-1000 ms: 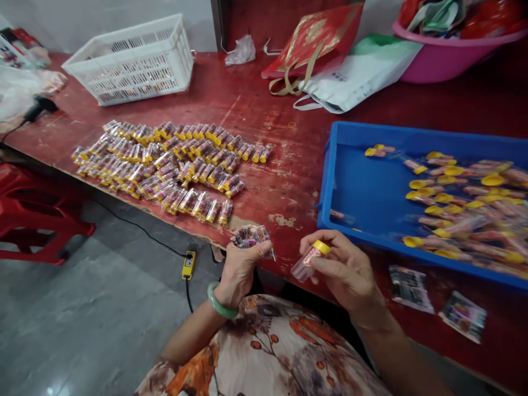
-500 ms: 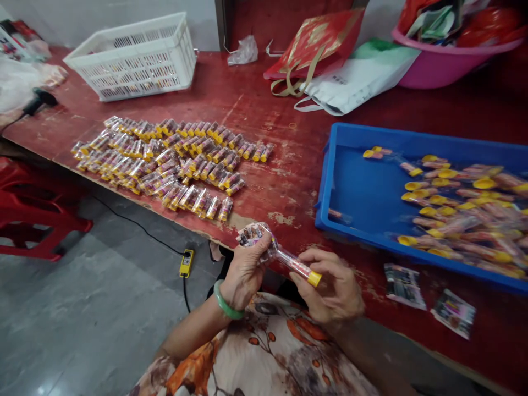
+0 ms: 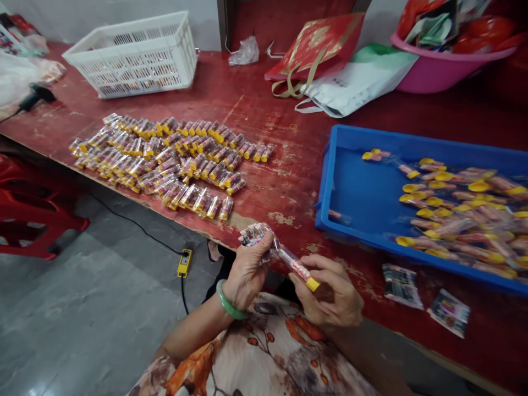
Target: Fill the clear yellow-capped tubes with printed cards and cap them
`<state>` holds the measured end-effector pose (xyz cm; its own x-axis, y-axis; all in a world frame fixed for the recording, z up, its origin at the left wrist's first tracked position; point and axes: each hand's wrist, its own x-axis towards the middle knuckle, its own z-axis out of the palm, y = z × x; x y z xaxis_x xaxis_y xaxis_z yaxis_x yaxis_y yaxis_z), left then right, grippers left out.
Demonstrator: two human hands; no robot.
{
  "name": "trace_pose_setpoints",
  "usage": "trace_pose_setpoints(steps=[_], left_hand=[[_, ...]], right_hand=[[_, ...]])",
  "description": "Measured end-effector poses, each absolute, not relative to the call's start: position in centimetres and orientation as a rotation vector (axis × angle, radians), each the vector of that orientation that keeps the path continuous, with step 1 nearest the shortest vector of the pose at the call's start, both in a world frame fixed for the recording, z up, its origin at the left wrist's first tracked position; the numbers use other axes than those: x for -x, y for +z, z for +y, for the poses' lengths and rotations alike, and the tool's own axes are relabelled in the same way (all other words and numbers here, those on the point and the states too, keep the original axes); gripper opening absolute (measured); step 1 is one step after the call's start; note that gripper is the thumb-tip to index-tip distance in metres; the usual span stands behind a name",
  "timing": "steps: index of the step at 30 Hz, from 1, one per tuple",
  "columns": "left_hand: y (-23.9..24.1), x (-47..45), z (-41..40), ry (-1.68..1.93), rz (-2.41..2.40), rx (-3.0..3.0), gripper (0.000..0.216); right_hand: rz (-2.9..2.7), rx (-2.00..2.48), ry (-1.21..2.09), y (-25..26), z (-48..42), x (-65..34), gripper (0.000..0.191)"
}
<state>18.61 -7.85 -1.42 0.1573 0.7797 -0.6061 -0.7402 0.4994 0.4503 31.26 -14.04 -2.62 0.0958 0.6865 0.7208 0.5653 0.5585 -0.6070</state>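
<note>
A clear plastic tube (image 3: 293, 265) with a yellow cap (image 3: 312, 284) is held between both hands just off the near edge of the red tabletop (image 3: 264, 115). Pink and red contents are seen through its wall. Its long axis is laid slantwise, with the capped end pointed down toward the right hand (image 3: 330, 294) and the other end pointed up into the left hand (image 3: 247, 269).

The grip of the right hand is closed on the capped end, the fingers being curled about it from below. The grip of the left hand is closed on the tube's upper end and on a bunch of printed film sleeves (image 3: 254, 234), which is pinched above the thumb. A green bangle (image 3: 227, 303) is worn on the left wrist.

Relative to the tube, a blue tray (image 3: 355, 192) of like yellow-capped tubes is set up and to the right, and rows of wrapped tubes (image 3: 165, 159) are laid out up and to the left. Two loose sleeves (image 3: 424, 297) are seen on the tabletop to the right of the tube. A white slatted crate (image 3: 136, 55) is placed far beyond it, on the left.
</note>
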Motion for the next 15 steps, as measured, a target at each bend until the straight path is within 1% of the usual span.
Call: trace_pose_setpoints(steps=[7,15], left_hand=[[-1.43,-18.77,-7.92,1.05,0.923,-0.036,0.039],[-1.03,-18.58,-8.07,1.011,0.927,-0.03,0.041]], right_hand=[[-1.632,1.057,0.147,-1.87,-14.65,-31.35,0.038],[-1.647,1.077,0.031,-2.65,-14.47,-31.73,0.043]])
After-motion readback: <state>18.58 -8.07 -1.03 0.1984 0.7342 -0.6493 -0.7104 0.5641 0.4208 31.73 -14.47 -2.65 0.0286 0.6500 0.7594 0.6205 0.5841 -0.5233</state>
